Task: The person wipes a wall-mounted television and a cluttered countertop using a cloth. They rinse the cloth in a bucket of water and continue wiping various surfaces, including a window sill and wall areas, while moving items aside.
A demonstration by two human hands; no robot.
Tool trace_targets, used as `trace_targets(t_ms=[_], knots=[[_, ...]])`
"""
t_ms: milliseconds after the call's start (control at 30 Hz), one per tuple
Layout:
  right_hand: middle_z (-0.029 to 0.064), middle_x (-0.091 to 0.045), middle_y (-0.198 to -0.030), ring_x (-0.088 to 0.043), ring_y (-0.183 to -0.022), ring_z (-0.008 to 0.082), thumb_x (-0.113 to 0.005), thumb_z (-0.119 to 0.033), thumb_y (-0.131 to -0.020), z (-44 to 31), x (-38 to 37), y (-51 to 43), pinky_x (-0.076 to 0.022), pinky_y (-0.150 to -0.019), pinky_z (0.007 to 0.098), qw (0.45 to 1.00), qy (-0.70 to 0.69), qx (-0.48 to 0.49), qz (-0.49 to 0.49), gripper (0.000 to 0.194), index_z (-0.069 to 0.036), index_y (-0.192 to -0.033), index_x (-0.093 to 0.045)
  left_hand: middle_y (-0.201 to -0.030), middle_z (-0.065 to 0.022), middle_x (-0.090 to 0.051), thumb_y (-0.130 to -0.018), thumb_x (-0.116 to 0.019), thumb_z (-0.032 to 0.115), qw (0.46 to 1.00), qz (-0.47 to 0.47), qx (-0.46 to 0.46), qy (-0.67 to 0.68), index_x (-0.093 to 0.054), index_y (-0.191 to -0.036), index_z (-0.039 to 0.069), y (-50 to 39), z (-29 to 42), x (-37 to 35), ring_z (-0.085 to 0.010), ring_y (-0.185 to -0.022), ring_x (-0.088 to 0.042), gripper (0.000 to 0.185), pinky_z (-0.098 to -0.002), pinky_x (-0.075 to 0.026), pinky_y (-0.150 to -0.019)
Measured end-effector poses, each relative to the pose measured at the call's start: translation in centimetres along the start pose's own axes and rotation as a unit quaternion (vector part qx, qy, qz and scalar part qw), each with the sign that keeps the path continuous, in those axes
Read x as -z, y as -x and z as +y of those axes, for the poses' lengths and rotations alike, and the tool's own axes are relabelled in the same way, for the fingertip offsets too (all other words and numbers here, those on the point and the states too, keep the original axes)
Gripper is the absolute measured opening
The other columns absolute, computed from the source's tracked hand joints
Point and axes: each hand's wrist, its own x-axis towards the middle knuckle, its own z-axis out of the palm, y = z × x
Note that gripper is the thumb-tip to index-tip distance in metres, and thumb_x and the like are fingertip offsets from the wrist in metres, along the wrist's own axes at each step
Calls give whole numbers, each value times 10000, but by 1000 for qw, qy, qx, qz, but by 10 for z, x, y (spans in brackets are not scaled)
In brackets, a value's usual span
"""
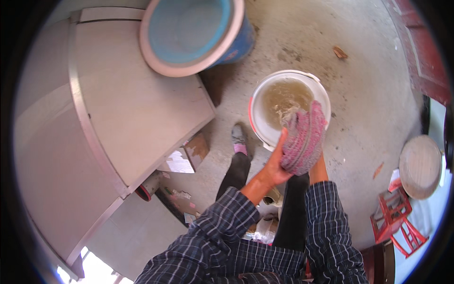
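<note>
A pink and grey textile item, wet-looking and folded or bunched, is held between my two hands over the near rim of a white plastic bucket. My left hand grips its left side, the thumb pointing up along it. My right hand is mostly hidden behind the cloth, with only the wrist showing; its fingers cannot be seen. Cloudy, brownish water ripples and splashes inside the bucket, just beyond the cloth.
A large blue tub with a pale rim stands at the upper left, beside a pale tabletop. A cardboard box sits below the table edge. Red stools and a round wooden board are at the right. My shoe is near the bucket.
</note>
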Motion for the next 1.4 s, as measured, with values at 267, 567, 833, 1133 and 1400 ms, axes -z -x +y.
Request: trace_targets(t_ms=[267, 567, 833, 1133, 1400], knots=[[105, -580, -1170, -592, -1008, 241, -775, -159, -714, -15, -31, -3, -515, -845, 370, 988, 107, -102, 46, 671, -48, -1299, -466, -1322, -35, -485, -855, -606, 501, 978, 6, -37, -207, -408, -1352, 106, -9, 7, 26, -158, -1174, -497, 665, -347, -402, -1005], [162, -678, -852, -646, -762, 243, -717, -165, -592, -16, -69, -28, -496, -718, 345, 788, 611, 38, 62, 443, 27, -985, -647, -1016, -148, -642, -749, -698, 303, 742, 101, -133, -649, -475, -1232, -50, -40, 23, 30, -219, -932, -628, 639, -317, -486, -831], [191, -616, -1105, -613, -986, 261, -725, -282, -688, -16, -60, -24, -472, -852, 370, 738, 672, 20, 63, 594, 21, -1168, -549, -870, -257, -654, -773, -607, 368, 510, 194, -83, -834, -297, -1283, -127, -14, 18, -13, -377, -826, -655, 775, -401, -517, -749], [120, -294, -1480, -357, -1322, 306, -508, -565, -881, -70, -72, 61, -382, -1029, 512, 985, 136, -95, -54, 771, -154, -1469, -226, -1169, -106, -581, -896, -556, 407, 948, -89, -22, -306, -405, -1310, 32, 84, 1, -44, -185, -1044, -589, 579, -314, -473, -910], [117, -595, -1000, -599, -956, 244, -667, -70, -755, -75, -153, 127, -491, -887, 394, 981, 166, -39, -89, 137, -44, -853, -575, -1306, -90, -505, -945, -466, 443, 976, -9, 88, -197, -385, -1371, 143, 142, -2, -49, -289, -1141, -548, 527, -566, -465, -908]])
